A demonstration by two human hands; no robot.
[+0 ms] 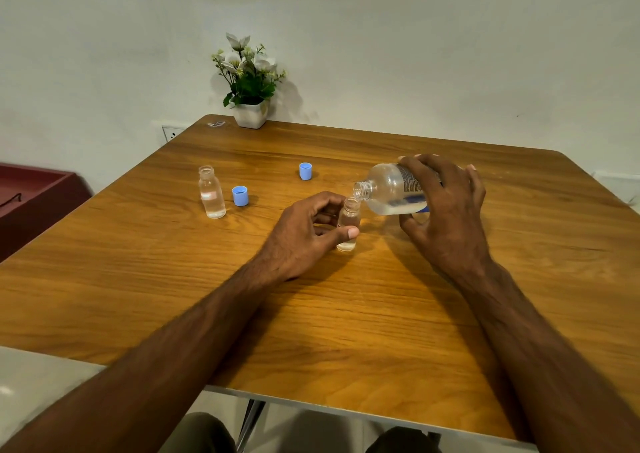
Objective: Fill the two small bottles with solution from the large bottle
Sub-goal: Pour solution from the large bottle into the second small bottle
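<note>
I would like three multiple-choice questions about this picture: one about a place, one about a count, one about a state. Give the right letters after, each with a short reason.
1. Where does the flower pot stand?
A. at the far edge of the table
B. on the floor
C. beside the right hand

2. How many blue caps lie on the table?
A. one
B. two
C. four

3. How is the large bottle held?
A. upright and capped
B. lying flat on the table
C. tilted, mouth over a small bottle

Answers:
1 A, it stands by the wall.
2 B, one cap and another cap.
3 C, the right hand tips it over the small bottle that the left hand holds.
</note>
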